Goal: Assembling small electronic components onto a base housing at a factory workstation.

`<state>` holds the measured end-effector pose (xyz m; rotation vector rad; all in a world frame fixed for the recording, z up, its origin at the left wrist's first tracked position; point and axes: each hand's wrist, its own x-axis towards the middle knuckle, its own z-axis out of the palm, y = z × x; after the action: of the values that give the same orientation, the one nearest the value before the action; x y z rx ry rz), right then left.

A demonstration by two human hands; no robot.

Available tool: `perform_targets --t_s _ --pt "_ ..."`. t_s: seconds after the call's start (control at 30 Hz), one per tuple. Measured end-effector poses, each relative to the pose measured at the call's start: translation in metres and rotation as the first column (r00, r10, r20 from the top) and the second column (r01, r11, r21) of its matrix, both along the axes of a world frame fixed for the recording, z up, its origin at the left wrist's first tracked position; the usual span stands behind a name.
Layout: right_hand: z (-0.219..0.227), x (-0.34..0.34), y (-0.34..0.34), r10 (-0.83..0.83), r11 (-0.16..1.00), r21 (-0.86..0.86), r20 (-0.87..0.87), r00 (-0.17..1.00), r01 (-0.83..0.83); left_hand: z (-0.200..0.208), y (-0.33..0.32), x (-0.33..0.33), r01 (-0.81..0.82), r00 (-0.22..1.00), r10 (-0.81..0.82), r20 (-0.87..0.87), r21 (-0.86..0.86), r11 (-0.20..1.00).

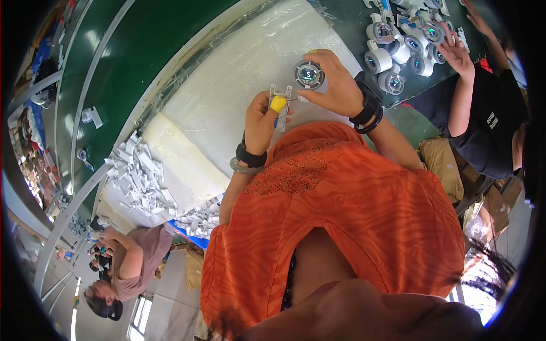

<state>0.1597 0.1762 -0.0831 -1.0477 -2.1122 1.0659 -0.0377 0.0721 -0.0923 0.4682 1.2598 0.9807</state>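
Observation:
My left hand (260,120) is closed on a narrow white plastic handle shell (280,125), with thin wires and a blue part inside it. A yellow cover (278,103) sits over the tip of that thumb. In my right hand (340,85), thumb and fingers grip the rim of a round grey-and-white fan-like head (310,75) with a lit display on its face. The head is just beyond the upper end of the shell, and thin wires show near the gap; whether they join the two is too small to tell.
Plastic-covered padding (227,74) lies under my hands on a green table (153,40). White plastic parts are piled (139,179) at left. Several finished-looking round units (392,82) crowd the far right, where a co-worker's hand (456,54) reaches. Another person (133,256) sits at lower left.

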Motion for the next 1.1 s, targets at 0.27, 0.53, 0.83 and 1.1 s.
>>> perform_targets --t_s 0.27,0.53,0.83,1.1 --pt "-0.003 0.001 -0.001 -0.007 1.000 -0.012 -0.003 1.000 0.007 0.000 0.004 0.001 -0.027 0.998 0.031 0.055 -0.057 0.998" --pt "-0.027 0.021 -0.003 -0.052 0.996 -0.069 0.099 0.994 0.059 -0.009 0.044 -0.066 -0.110 0.994 0.110 0.003 0.005 0.994" --pt "-0.037 0.109 0.023 -0.614 0.784 0.463 0.477 0.629 0.414 -0.020 0.045 -0.156 -0.772 0.632 0.767 0.112 0.180 0.610" --pt "-0.048 0.099 0.044 -0.538 0.843 0.460 0.714 0.448 0.279 -0.046 0.024 -0.091 -0.490 0.847 0.489 0.206 -0.052 0.870"
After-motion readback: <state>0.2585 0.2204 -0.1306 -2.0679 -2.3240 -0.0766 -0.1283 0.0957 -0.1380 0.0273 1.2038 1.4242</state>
